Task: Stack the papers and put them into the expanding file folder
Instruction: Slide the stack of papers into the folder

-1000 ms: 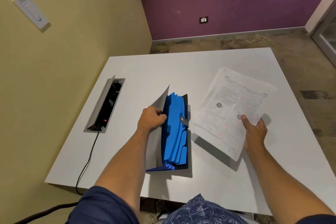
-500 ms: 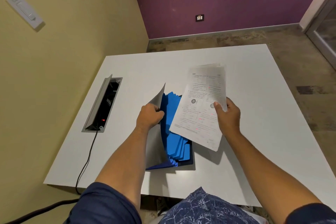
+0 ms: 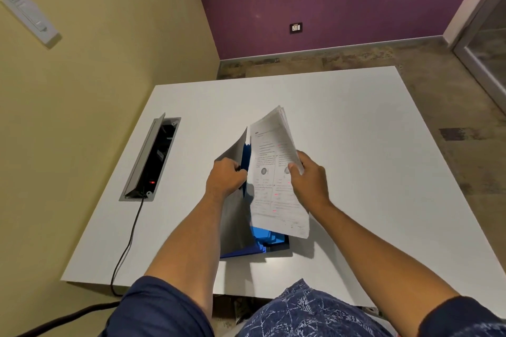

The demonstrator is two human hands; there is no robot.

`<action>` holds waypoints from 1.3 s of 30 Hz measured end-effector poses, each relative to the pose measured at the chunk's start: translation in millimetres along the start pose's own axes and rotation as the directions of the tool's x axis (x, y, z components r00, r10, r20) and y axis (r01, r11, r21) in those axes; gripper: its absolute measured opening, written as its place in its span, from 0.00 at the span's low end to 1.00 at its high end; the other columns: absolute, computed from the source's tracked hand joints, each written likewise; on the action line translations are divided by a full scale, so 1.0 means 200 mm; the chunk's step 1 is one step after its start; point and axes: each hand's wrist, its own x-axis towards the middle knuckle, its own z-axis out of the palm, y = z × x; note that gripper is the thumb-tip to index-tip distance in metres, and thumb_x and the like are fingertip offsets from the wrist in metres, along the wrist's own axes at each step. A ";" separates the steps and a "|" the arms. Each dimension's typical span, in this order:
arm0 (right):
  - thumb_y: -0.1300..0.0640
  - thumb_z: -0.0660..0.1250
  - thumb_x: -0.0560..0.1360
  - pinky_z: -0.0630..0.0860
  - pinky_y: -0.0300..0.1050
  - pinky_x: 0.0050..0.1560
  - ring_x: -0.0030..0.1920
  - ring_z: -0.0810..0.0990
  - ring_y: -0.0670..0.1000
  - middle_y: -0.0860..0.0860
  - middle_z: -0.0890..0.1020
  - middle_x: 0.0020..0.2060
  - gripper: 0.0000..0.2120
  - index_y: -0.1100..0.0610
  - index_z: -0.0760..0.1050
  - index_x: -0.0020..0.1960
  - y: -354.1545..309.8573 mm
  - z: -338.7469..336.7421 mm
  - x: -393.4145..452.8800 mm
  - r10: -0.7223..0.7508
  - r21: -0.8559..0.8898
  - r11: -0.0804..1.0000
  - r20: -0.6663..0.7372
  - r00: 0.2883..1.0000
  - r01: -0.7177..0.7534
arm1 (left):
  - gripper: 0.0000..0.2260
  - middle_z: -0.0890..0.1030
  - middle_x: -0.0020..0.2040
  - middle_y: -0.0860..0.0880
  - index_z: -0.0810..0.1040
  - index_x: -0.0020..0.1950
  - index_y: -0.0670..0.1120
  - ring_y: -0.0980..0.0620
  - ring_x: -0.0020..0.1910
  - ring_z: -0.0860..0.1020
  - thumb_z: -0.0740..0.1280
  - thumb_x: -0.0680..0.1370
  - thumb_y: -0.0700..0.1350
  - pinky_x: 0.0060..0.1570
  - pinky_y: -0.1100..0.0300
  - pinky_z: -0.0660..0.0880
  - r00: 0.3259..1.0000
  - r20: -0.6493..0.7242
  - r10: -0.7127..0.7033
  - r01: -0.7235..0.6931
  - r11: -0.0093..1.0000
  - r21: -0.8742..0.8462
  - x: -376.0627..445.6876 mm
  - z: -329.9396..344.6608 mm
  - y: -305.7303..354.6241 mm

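Observation:
A blue expanding file folder (image 3: 267, 239) lies on the white table (image 3: 356, 150) near its front edge, its grey cover flap (image 3: 232, 150) lifted. My left hand (image 3: 226, 176) grips that flap and holds the folder open. My right hand (image 3: 309, 179) holds a stack of printed papers (image 3: 273, 180) by its right edge. The stack stands nearly upright over the folder's mouth and hides most of the blue pockets. Whether its lower edge is inside a pocket I cannot tell.
An open cable box (image 3: 152, 159) is set into the table at the left, with a black cord (image 3: 128, 241) running off the front edge. A yellow wall stands close on the left. Patterned blue clothing (image 3: 301, 309) shows below the table's front edge.
My right hand has carried the papers left from the table's right side and tipped them upright over the open folder. My left hand has kept its hold on the flap.

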 end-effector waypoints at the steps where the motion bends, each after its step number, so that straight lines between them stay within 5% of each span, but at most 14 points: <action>1: 0.57 0.62 0.83 0.80 0.35 0.39 0.47 0.84 0.46 0.45 0.85 0.53 0.16 0.48 0.75 0.69 -0.01 0.03 -0.01 0.022 0.005 1.000 -0.030 0.999 -0.022 | 0.15 0.72 0.25 0.48 0.66 0.28 0.44 0.49 0.27 0.74 0.67 0.73 0.39 0.31 0.57 0.70 1.000 -0.005 0.003 -0.003 1.000 -0.006 0.00 0.00 0.00; 4: 0.56 0.59 0.84 0.78 0.33 0.38 0.47 0.82 0.43 0.48 0.83 0.58 0.13 0.49 0.71 0.68 -0.03 0.12 -0.04 0.079 0.021 0.997 -0.036 0.996 -0.079 | 0.13 0.72 0.25 0.47 0.68 0.29 0.43 0.48 0.28 0.75 0.66 0.72 0.39 0.31 0.56 0.71 1.000 -0.007 0.004 -0.004 1.000 -0.024 0.00 0.01 0.01; 12: 0.55 0.57 0.86 0.74 0.28 0.35 0.54 0.79 0.48 0.51 0.78 0.69 0.20 0.52 0.62 0.77 -0.02 0.20 -0.07 0.126 -0.063 0.992 0.245 0.961 -0.114 | 0.11 0.75 0.27 0.44 0.72 0.30 0.42 0.47 0.29 0.76 0.67 0.72 0.40 0.33 0.55 0.76 0.999 -0.039 -0.013 0.011 0.998 -0.068 0.02 0.02 0.02; 16: 0.56 0.56 0.84 0.82 0.38 0.29 0.45 0.84 0.50 0.53 0.79 0.62 0.18 0.53 0.63 0.74 -0.03 0.15 -0.05 0.120 -0.156 0.985 0.358 0.926 -0.067 | 0.11 0.73 0.26 0.44 0.71 0.30 0.42 0.46 0.28 0.75 0.66 0.72 0.41 0.33 0.55 0.75 0.999 -0.047 -0.006 0.001 0.995 -0.099 0.01 0.01 0.00; 23: 0.59 0.59 0.77 0.74 0.39 0.21 0.19 0.77 0.48 0.52 0.84 0.51 0.16 0.55 0.76 0.63 -0.15 0.11 0.03 0.207 -0.129 0.977 0.368 0.907 -0.171 | 0.12 0.73 0.27 0.42 0.72 0.31 0.35 0.45 0.28 0.75 0.66 0.72 0.40 0.34 0.44 0.82 0.996 -0.087 -0.018 0.004 0.988 -0.153 0.02 -0.01 -0.04; 26: 0.60 0.59 0.74 0.70 0.38 0.19 0.19 0.75 0.47 0.53 0.84 0.43 0.12 0.57 0.79 0.53 -0.18 0.08 0.06 0.227 -0.109 0.974 0.348 0.910 -0.201 | 0.11 0.71 0.26 0.45 0.72 0.30 0.39 0.46 0.28 0.73 0.66 0.72 0.39 0.35 0.43 0.82 0.993 -0.119 -0.026 0.005 0.985 -0.171 0.03 -0.04 -0.05; 31: 0.64 0.62 0.70 0.66 0.35 0.18 0.23 0.75 0.47 0.52 0.82 0.43 0.13 0.59 0.79 0.52 -0.23 0.08 0.13 0.309 -0.095 0.950 0.375 0.874 -0.296 | 0.13 0.68 0.22 0.51 0.66 0.27 0.45 0.48 0.26 0.71 0.65 0.70 0.41 0.30 0.58 0.72 0.991 -0.135 -0.014 -0.011 0.984 -0.180 0.03 -0.05 -0.04; 36: 0.65 0.64 0.68 0.66 0.36 0.20 0.24 0.74 0.47 0.54 0.83 0.39 0.19 0.61 0.80 0.58 -0.24 0.07 0.16 0.396 -0.163 0.918 0.406 0.824 -0.361 | 0.14 0.69 0.18 0.57 0.66 0.26 0.46 0.58 0.20 0.72 0.65 0.70 0.43 0.31 0.57 0.79 0.994 -0.110 -0.005 -0.018 0.977 -0.213 0.02 -0.03 -0.05; 39: 0.58 0.63 0.72 0.67 0.36 0.20 0.25 0.76 0.50 0.53 0.86 0.39 0.11 0.58 0.80 0.50 -0.24 0.07 0.15 0.352 -0.195 0.934 0.375 0.857 -0.298 | 0.13 0.70 0.18 0.57 0.68 0.27 0.45 0.59 0.19 0.72 0.66 0.71 0.42 0.32 0.53 0.82 0.995 -0.102 -0.002 -0.022 0.972 -0.232 0.03 -0.03 -0.06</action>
